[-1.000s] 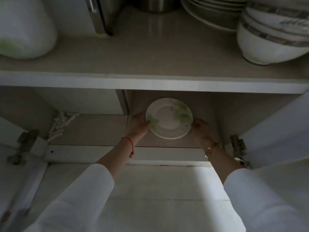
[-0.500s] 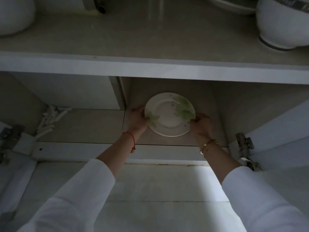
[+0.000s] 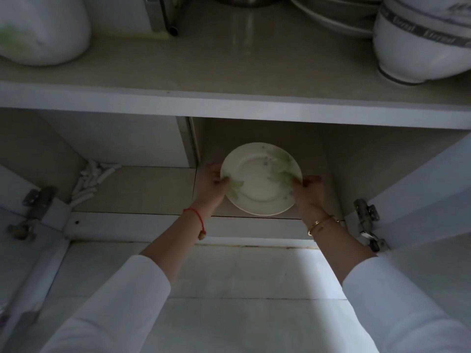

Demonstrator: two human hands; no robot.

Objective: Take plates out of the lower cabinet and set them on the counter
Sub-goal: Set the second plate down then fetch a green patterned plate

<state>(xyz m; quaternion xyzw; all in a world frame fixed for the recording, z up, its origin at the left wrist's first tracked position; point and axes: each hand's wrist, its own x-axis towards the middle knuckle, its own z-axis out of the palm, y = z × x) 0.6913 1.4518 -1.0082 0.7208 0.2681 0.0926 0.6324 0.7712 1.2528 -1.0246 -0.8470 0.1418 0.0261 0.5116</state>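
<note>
A white plate with green leaf prints sits inside the open lower cabinet, just right of the centre divider. My left hand grips its left rim and my right hand grips its right rim, thumbs over the edge. The plate tilts a little toward me. Whether more plates lie under it is hidden. The beige counter runs across the top of the view, above the cabinet.
On the counter stand a white bag at left, a metal appliance behind, stacked plates and stacked white bowls at right. Both cabinet doors hang open, with hinges at each side. White sticks lie in the left compartment.
Both hands have closed in on the plate's rim, the right thumb now over its edge. The plate has come slightly forward and toward me. My head view has shifted.
</note>
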